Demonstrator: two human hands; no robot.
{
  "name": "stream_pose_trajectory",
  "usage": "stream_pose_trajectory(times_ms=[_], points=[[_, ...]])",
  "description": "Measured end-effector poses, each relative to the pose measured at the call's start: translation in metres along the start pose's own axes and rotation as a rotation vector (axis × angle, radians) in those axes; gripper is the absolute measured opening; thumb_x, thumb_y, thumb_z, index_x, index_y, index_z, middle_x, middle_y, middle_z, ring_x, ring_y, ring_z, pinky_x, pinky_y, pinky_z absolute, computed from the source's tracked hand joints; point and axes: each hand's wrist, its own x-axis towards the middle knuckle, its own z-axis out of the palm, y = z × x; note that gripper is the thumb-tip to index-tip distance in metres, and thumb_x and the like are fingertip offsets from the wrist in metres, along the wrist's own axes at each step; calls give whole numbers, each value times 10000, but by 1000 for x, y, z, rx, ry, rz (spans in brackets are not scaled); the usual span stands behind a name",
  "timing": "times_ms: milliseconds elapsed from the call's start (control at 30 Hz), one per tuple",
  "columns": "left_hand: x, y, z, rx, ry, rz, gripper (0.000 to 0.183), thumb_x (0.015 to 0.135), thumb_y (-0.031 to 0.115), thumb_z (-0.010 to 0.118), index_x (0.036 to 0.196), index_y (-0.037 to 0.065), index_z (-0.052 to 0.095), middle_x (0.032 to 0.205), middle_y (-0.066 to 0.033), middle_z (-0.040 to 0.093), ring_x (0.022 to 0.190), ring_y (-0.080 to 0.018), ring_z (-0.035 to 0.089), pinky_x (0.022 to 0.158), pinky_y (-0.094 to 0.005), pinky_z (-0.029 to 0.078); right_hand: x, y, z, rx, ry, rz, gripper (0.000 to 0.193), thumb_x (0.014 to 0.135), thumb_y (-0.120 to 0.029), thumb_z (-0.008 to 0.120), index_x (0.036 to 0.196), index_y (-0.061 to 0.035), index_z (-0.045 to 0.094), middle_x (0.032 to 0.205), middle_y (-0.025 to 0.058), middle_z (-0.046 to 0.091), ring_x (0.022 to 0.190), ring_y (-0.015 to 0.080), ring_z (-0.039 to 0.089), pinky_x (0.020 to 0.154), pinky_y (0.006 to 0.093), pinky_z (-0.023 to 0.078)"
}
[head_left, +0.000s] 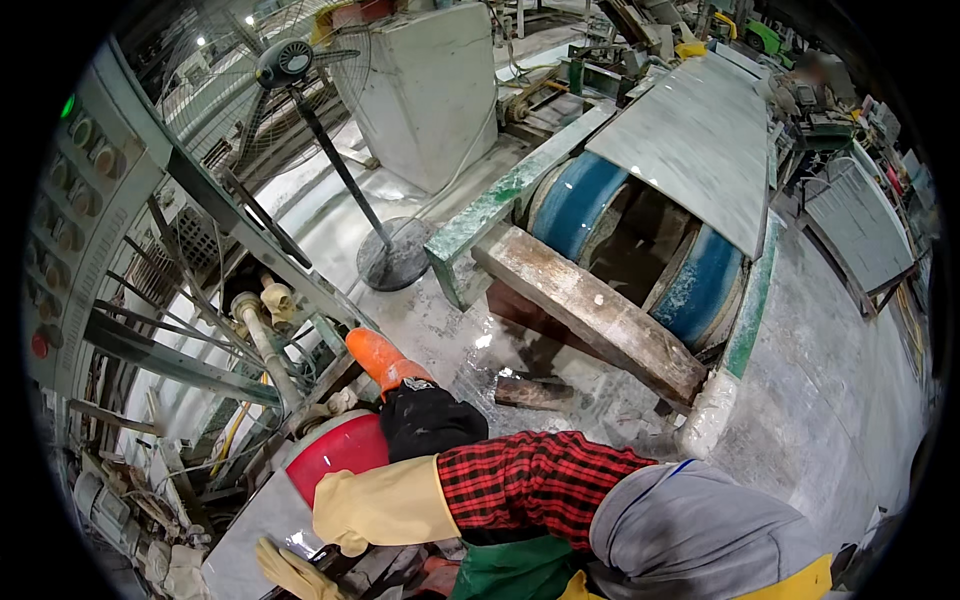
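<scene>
My right arm, in a red and black checked sleeve [540, 480] below a grey shirt, reaches left across the lower part of the view. My right hand [350, 515] wears a long pale yellow rubber glove and bends down at the wrist, its fingers hidden beneath. Close by at the lower edge, my left hand [295, 570] shows partly, in a matching glove with its fingers stretched out. A dark object [325, 557] lies between the gloves; its kind is unclear. Just beyond my right hand is a red rounded surface [340, 455]. A green apron [515, 570] hangs below my arm.
An orange boot [375, 355] stands ahead. Beyond it, a green-framed conveyor [480, 220] with a blue roller [575, 205] carries a pale slab [690, 140]. A pedestal fan [285, 65] stands on the wet floor; a control panel [75, 210] is left. A wooden block [535, 392] lies beside the conveyor.
</scene>
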Motion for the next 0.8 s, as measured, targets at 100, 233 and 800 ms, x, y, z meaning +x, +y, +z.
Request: stream_pose_trajectory(times_ms=[100, 233, 800], points=[[-4, -3, 3, -5, 11, 21, 474, 1124, 284, 378, 1520, 45, 483, 1558, -248, 448, 1447, -421, 389, 1203, -508, 271, -1, 0, 2, -42, -9, -22, 324, 740, -228, 699, 965, -18, 799, 893, 194, 745, 882, 378, 718, 712, 459, 593], [5, 17, -1, -40, 15, 16, 474, 1107, 281, 410, 1472, -2, 516, 1496, -270, 505, 1399, -447, 435, 1187, -523, 297, -3, 6, -1, -54, -10, -54, 312, 739, -221, 700, 952, -13, 793, 900, 201, 740, 882, 354, 730, 709, 434, 591], [5, 56, -40, -127, 90, -61, 427, 1032, 213, 525, 1416, 36, 582, 1460, -263, 531, 1327, -499, 468, 1170, -573, 297, 13, 2, 10, -191, -97, -10, 374, 920, -443, 619, 901, -108, 784, 813, 93, 724, 789, 358, 711, 653, 483, 590]])
